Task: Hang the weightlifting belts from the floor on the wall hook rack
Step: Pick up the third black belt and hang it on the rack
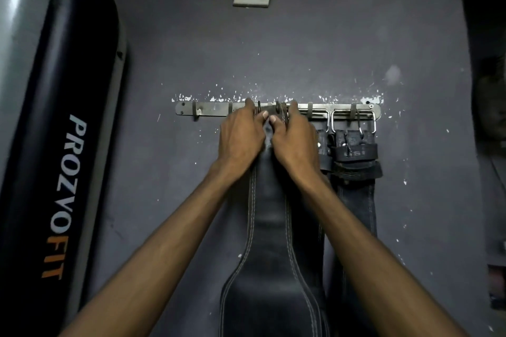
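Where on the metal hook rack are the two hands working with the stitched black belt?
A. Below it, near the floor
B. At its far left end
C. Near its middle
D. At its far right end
C: the left hand and right hand hold the stitched black belt at the hooks near the middle of the hook rack.

both your bare forearms reach up and forward, converging from the near corners toward the middle. your left hand (pixel 241 137) shows its back, fingers curled away, thumb tip turned inward. your right hand (pixel 294 139) sits just beside it on the right, its thumb nearly meeting the left one, both hands closed in a pinching grip.
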A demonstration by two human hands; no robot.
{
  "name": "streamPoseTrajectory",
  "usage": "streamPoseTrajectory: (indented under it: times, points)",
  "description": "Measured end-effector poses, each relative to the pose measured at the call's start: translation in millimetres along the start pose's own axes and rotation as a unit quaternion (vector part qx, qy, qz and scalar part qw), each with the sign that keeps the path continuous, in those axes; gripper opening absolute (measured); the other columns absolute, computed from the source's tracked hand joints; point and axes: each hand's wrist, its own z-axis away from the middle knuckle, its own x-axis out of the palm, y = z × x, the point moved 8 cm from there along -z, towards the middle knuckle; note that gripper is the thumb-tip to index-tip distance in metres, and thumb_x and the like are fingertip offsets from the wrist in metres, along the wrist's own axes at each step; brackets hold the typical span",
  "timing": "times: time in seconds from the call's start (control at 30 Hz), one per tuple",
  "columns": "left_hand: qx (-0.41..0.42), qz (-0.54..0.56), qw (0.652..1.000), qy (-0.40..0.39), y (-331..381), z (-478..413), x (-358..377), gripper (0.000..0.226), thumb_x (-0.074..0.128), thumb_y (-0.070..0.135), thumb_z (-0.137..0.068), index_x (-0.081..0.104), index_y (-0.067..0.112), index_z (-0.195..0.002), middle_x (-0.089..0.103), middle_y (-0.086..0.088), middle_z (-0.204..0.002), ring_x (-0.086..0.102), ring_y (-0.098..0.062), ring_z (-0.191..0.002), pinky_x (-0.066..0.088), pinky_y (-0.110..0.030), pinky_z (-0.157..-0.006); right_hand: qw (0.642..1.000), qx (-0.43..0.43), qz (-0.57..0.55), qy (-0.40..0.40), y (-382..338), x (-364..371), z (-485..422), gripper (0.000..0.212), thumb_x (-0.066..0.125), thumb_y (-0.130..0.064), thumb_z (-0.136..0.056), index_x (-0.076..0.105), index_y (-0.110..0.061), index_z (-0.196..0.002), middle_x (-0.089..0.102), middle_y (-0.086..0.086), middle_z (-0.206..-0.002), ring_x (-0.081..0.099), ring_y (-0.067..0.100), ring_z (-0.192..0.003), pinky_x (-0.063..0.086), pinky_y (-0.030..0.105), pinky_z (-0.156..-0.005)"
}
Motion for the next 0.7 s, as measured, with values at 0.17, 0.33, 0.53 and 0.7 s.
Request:
streamPoseTrajectory:
  times: [0.17, 0.33, 0.53, 0.7]
  points:
    - [-0.002, 0.023, 0.999, 0.024, -0.6, -5.8, 4.4, 0.024, 0.051, 0.023, -0.1, 0.059, 0.004, -0.088, 0.069, -0.022, -0.086, 0.062, -0.044, -0.089, 0.025, -0.033, -0.065, 1.0, -0.02, -0.006, 0.02, -0.2, -2.5, -14.6, 0.028, 0.058, -0.026, -0.1, 0.061, -0.007, -0.12, 0.074, 0.016, -0.102, 0.068, 0.037, -0.097, 0.045, 0.039, -0.068]
    - [0.043, 0.082, 0.991, 0.097, 6.6, 6.1, -7.5, 0.019, 0.053, 0.018, -0.099, 0.065, 0.008, -0.109, 0.072, -0.008, -0.096, 0.064, -0.028, -0.09, 0.036, -0.029, -0.072, 0.994, -0.081, -0.033, 0.071, -6.8, -13.4, -8.2, 0.056, 0.061, -0.02, -0.1, 0.045, -0.003, -0.151, 0.073, 0.015, -0.124, 0.068, 0.029, -0.114, 0.045, 0.024, -0.086]
    - [0.046, 0.125, 0.988, 0.073, 7.9, -3.6, 1.2, 0.025, 0.054, 0.016, -0.099, 0.062, 0.007, -0.121, 0.071, -0.007, -0.112, 0.065, -0.025, -0.102, 0.046, -0.042, -0.098, 0.997, -0.067, -0.031, 0.032, -1.2, -8.6, -20.2, 0.059, 0.06, -0.02, -0.102, 0.038, -0.004, -0.155, 0.069, 0.012, -0.131, 0.065, 0.023, -0.119, 0.035, 0.012, -0.085]
    - [0.017, 0.115, 0.993, 0.024, -7.9, 1.4, 19.8, 0.028, 0.056, 0.015, -0.098, 0.061, 0.006, -0.124, 0.071, -0.01, -0.115, 0.065, -0.028, -0.107, 0.045, -0.038, -0.099, 0.999, -0.051, -0.004, -0.004, 9.3, 2.0, -13.0, 0.047, 0.063, -0.018, -0.1, 0.051, -0.002, -0.141, 0.07, 0.006, -0.103, 0.068, 0.024, -0.097, 0.05, 0.029, -0.078]
